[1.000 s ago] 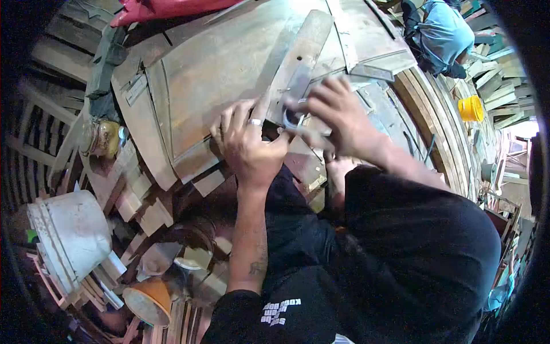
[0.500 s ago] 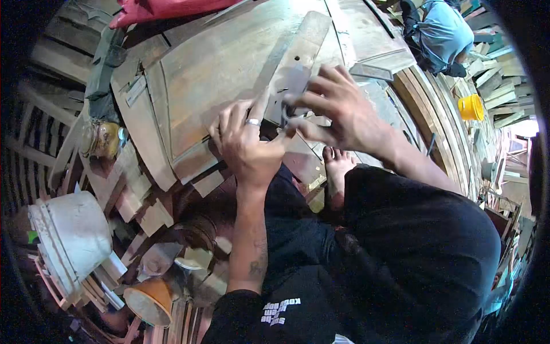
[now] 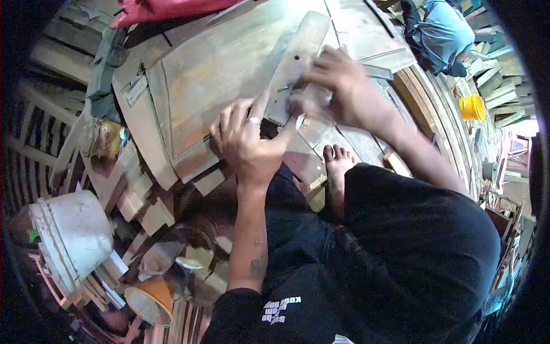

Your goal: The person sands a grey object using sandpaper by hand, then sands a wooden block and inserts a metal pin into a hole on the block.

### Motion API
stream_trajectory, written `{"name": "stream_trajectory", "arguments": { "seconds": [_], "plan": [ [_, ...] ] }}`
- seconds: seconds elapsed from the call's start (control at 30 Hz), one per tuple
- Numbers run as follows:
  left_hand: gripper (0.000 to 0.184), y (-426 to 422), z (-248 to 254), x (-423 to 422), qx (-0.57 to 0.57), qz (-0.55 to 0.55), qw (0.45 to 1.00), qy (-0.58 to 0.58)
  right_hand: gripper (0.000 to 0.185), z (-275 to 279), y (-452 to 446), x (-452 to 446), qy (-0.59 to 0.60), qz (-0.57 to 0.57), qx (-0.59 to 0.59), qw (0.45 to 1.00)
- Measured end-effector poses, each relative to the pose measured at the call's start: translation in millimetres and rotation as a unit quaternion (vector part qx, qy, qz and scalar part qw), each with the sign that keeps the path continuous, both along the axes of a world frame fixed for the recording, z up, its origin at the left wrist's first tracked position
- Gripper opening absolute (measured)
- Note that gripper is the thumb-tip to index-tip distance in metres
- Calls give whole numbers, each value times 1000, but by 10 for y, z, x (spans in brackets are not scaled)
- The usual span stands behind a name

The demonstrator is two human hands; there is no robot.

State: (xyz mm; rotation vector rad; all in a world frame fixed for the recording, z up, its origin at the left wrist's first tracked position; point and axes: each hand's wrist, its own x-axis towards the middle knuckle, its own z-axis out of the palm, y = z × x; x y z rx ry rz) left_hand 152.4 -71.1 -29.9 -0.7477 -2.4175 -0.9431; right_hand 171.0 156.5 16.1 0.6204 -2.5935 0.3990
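A long flat wooden piece [image 3: 303, 49] with a small dark hole lies across a wide wooden panel [image 3: 212, 74]. My left hand [image 3: 246, 137], a ring on one finger, grips the near end of this piece, its index finger along the edge and its thumb reaching to the right. Just right of that thumb, my right hand [image 3: 344, 89] is curled over the piece's right side. Motion smears its fingers; they close round a small greyish thing that I cannot make out. My bare foot [image 3: 339, 166] is below the right hand.
A white bucket [image 3: 80, 235], an orange container [image 3: 150, 301] and a glass jar [image 3: 106, 140] stand left among wood offcuts [image 3: 152, 212]. A red cloth or bag [image 3: 172, 10] lies at the top. Upper right are a bent-over person [image 3: 441, 37], a yellow bucket [image 3: 471, 107] and long planks [image 3: 429, 109].
My right hand has shifted slightly up and right, its wrist turning, and is more blurred. My left hand and the wooden piece stay almost in place.
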Motion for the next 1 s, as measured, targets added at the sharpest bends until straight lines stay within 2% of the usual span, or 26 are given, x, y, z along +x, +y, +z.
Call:
{"name": "stream_trajectory", "arguments": {
  "seconds": [0.03,0.1,0.17,0.2,0.23,0.3,0.33,0.37,0.43,0.47,0.5,0.57,0.6,0.63,0.77,0.83,0.87,0.9,0.97,1.0],
  "plan": [
    [58,-2,-23,-4,-14,9,1000,-9,34,101,-168,103,-51,43,7,998],
    [62,-19,-83,-8,-2,-1,1000,-9,38,61,-151,135,-70,43,29,996],
    [64,-20,-96,2,-8,2,1000,-9,36,53,97,18,-18,-14,-8,1000],
    [65,-18,-75,-19,-4,6,1000,0,33,116,144,-16,-51,-70,12,996],
    [65,-28,-42,-18,-3,8,1000,5,33,47,110,-35,-30,-76,12,997],
    [62,-3,9,16,-3,2,1000,-11,34,26,-90,81,-39,13,-31,999],
    [62,-7,2,9,-17,4,1000,7,35,105,-188,146,-97,34,-1,995],
    [62,10,-13,2,-16,3,1000,4,32,109,-171,127,-66,56,-11,996],
    [64,-4,5,7,-16,7,1000,-12,31,27,37,-17,-15,15,-32,999],
    [64,-3,16,15,2,-1,1000,-7,32,49,119,-29,-34,-61,-19,997],
    [64,-15,24,12,3,1,1000,-4,33,28,116,-29,-30,-68,-14,997],
    [64,4,9,21,2,7,1000,-4,33,-116,-99,87,-12,0,-75,997],
    [64,0,26,20,-12,4,1000,-2,35,-70,-220,164,-27,23,-41,999],
    [64,15,26,4,-12,2,1000,-2,37,-78,-243,220,-17,14,-11,1000],
    [63,-22,-3,27,-21,17,1000,-2,34,-117,83,59,-1,-80,-48,996],
    [64,3,14,16,-6,5,1000,-9,35,-132,-66,113,6,-40,-64,997],
    [59,-6,-10,0,-5,2,1000,-5,37,-105,-150,179,-37,5,-57,998],
    [59,7,-35,-13,-4,0,1000,-4,39,-62,-245,207,9,39,-44,998],
    [59,-2,-53,2,10,5,1000,-4,38,-107,-48,145,-23,2,-30,999],
    [62,19,-62,-4,20,10,1000,4,36,-107,47,59,-19,-56,-48,997]
  ]
}}
